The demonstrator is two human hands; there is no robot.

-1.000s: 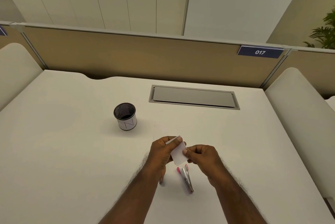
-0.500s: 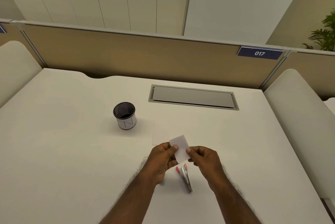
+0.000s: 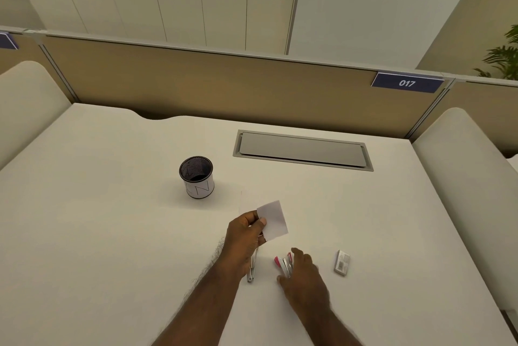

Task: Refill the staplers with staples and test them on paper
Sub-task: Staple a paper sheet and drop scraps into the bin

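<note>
My left hand [image 3: 246, 233] pinches a small folded white paper [image 3: 273, 221] and holds it up over the desk. A pink and silver stapler [image 3: 283, 263] lies on the white desk [image 3: 112, 233] near the front. Over its right side lies my right hand [image 3: 304, 275], fingers spread, thumb on the near left of it; no firm grip shows. A second, silver stapler [image 3: 252, 270] pokes out from under my left wrist. The small grey box of staples [image 3: 342, 262] sits to the right of my right hand.
A black mesh pen cup [image 3: 197, 177] with a white band stands to the back left. A grey cable hatch [image 3: 302, 150] is set into the desk further back. Beige partition with a 017 sign [image 3: 407, 83] closes the far edge.
My right hand let go of the paper and dropped down onto the pink stapler. The left hand keeps the paper alone, and the box of staples has come into sight.
</note>
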